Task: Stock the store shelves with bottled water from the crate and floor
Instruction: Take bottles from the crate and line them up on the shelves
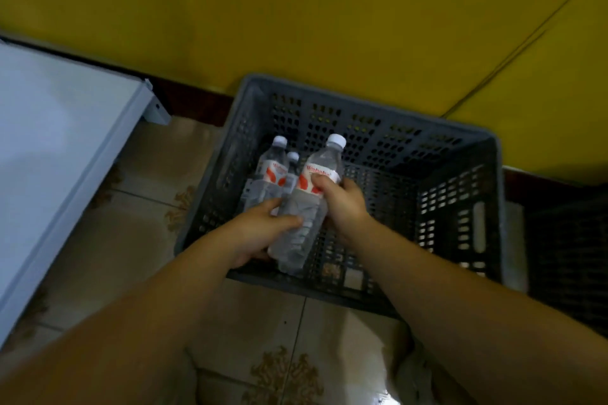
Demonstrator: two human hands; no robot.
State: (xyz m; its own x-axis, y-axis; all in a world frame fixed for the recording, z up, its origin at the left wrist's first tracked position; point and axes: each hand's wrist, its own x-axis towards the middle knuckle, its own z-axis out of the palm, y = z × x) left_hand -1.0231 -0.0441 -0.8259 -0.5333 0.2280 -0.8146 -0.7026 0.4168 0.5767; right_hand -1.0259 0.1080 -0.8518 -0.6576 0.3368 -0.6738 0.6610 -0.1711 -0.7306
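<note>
From here I see both hands on one water bottle [306, 210], held tilted over the near left part of the grey crate [378, 131]; the left hand [256, 233] has its fingers [286, 220] curled round the lower body; the right hand [343, 204] grasps it at the red-and-white label; two more bottles [269, 174] stand, I think, against the crate's left wall; the crate sits on the tiled floor [138, 240] near a white unit [59, 141].
</note>
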